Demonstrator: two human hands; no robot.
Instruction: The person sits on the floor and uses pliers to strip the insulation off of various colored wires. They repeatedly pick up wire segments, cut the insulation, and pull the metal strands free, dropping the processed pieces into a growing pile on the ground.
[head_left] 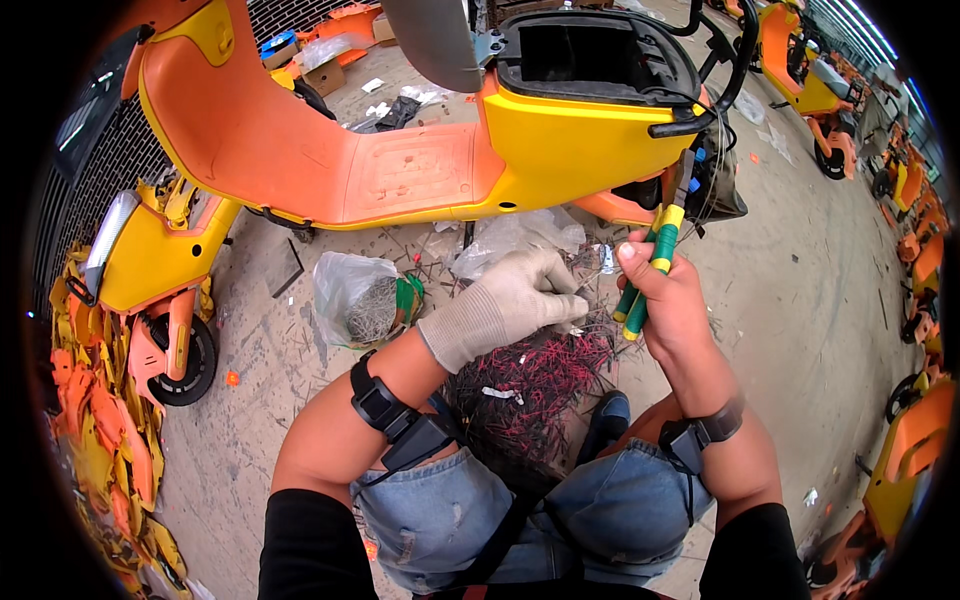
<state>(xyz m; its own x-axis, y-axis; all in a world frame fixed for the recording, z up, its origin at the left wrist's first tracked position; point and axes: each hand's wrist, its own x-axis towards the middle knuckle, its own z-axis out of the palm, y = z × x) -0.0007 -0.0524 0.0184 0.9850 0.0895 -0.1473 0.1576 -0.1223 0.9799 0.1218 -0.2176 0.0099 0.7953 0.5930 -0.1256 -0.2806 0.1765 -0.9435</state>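
My right hand (682,305), bare, is wrapped round the green and yellow handles of a pair of pliers (667,238). Their dark metal jaws point up beside the front of a yellow and orange electric scooter (590,140). My left hand (515,305) wears a pale knitted glove, its fingers bent together just left of the handles. What those fingertips hold, if anything, is too small to make out. Beneath that hand lies a heap of thin black and red strips (530,385), between my knees.
An open clear plastic bag (345,285) of thin grey pieces stands left of my gloved hand. Crumpled plastic film (515,240) lies under the scooter. Another scooter (165,270) stands at left above piled yellow and orange panels (110,430). More scooters (905,440) line the right side.
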